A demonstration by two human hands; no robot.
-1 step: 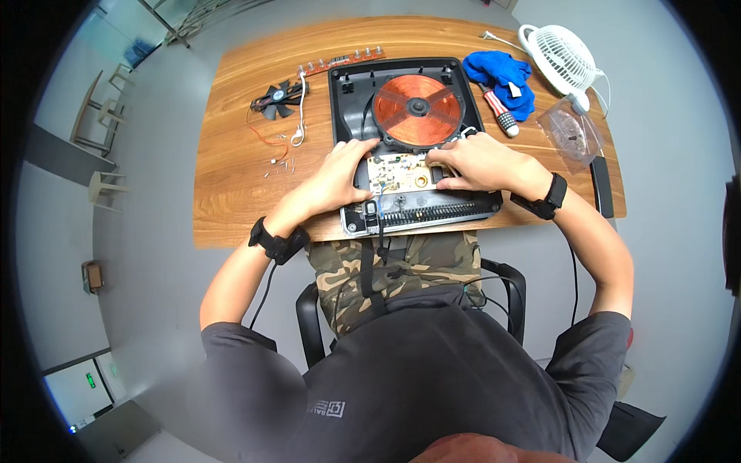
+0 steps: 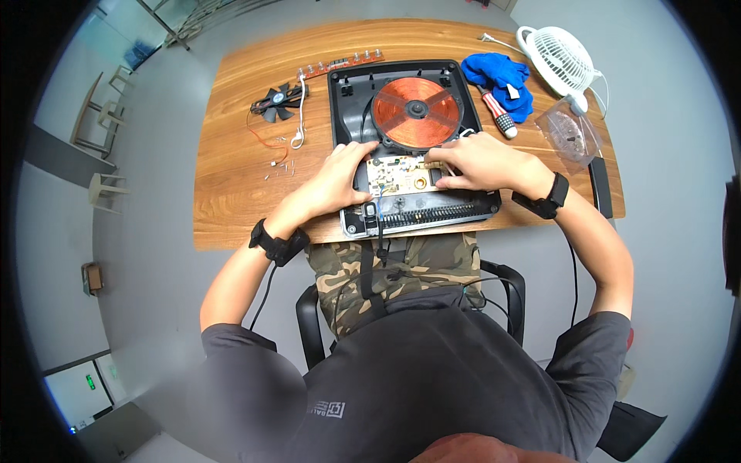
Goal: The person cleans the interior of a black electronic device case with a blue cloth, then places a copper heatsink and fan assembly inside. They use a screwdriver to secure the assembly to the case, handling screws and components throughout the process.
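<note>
A black induction cooker base (image 2: 347, 116) lies opened on the table in front of me, with a round copper coil (image 2: 417, 113) in its far part. Nearer to me, a pale circuit board (image 2: 397, 176) sits inside the base. My left hand (image 2: 340, 177) grips the board's left end, thumb at the near edge and fingers at the far edge. At the right end my right hand (image 2: 482, 163) has its fingers and thumb closed around the board, hiding that end. Blue wires run from the board near a small black socket (image 2: 370, 212) at the front.
To the left lie a black fan (image 2: 279, 103), several small screws (image 2: 282, 168) and a red strip board (image 2: 340, 63) with a white cable. On the right are a blue cloth (image 2: 500, 81), a screwdriver (image 2: 499, 116), a plastic bag (image 2: 570, 133) and a white fan (image 2: 557, 58).
</note>
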